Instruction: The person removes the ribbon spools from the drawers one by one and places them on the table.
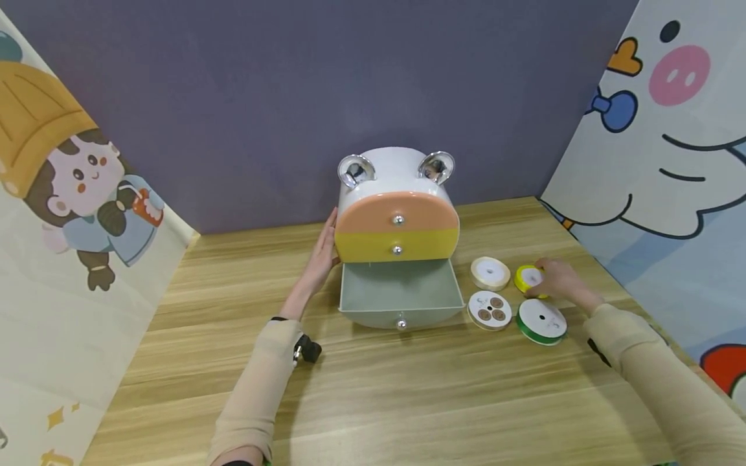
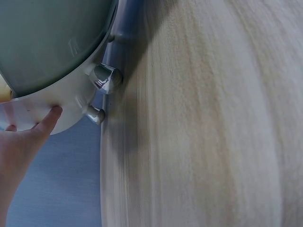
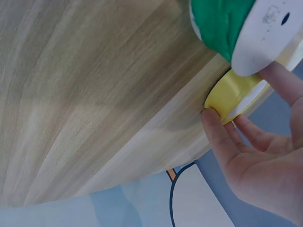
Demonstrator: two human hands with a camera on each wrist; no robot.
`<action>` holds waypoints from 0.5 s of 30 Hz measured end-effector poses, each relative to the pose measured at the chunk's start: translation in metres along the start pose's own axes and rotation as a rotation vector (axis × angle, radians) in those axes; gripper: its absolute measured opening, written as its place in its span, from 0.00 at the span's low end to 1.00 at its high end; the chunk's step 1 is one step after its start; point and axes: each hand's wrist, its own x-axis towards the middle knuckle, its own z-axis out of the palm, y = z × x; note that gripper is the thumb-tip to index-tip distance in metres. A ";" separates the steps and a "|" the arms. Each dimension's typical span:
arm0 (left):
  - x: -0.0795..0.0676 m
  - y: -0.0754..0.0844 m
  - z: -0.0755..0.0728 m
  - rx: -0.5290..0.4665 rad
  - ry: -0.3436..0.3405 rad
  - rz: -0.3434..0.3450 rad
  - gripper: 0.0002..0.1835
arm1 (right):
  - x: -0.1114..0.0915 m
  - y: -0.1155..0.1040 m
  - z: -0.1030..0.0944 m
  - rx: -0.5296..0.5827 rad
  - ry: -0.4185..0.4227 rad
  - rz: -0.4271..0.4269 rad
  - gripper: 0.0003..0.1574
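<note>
A small drawer box (image 1: 399,207) with two silvery ears stands against the back wall, its grey-green bottom drawer (image 1: 402,318) pulled out. My left hand (image 1: 320,262) rests on the box's left side with fingers extended; the left wrist view shows that hand (image 2: 23,146) against the white shell (image 2: 71,101). On the right, my right hand (image 1: 561,282) grips a spool of yellow ribbon (image 1: 522,274), thumb and fingers about its rim. In the right wrist view the yellow ribbon spool (image 3: 226,94) lies on the table between the fingers of the hand (image 3: 265,163).
Beside the drawer lie a cream ribbon spool (image 1: 490,273), a spool with brown dots on its label (image 1: 480,301) and a green ribbon spool (image 1: 542,318). The wooden table (image 1: 408,395) ends at a grey back wall (image 1: 262,129) and printed side panels (image 1: 670,194).
</note>
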 end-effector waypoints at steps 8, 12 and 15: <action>0.008 -0.018 -0.003 0.018 0.028 0.009 0.30 | -0.002 -0.002 0.002 -0.016 -0.010 0.024 0.58; 0.007 -0.017 -0.004 0.018 0.023 0.016 0.29 | -0.004 -0.003 -0.001 -0.004 -0.035 0.031 0.61; 0.004 -0.009 -0.003 0.016 0.013 0.011 0.28 | -0.007 -0.004 -0.008 0.002 -0.032 0.023 0.61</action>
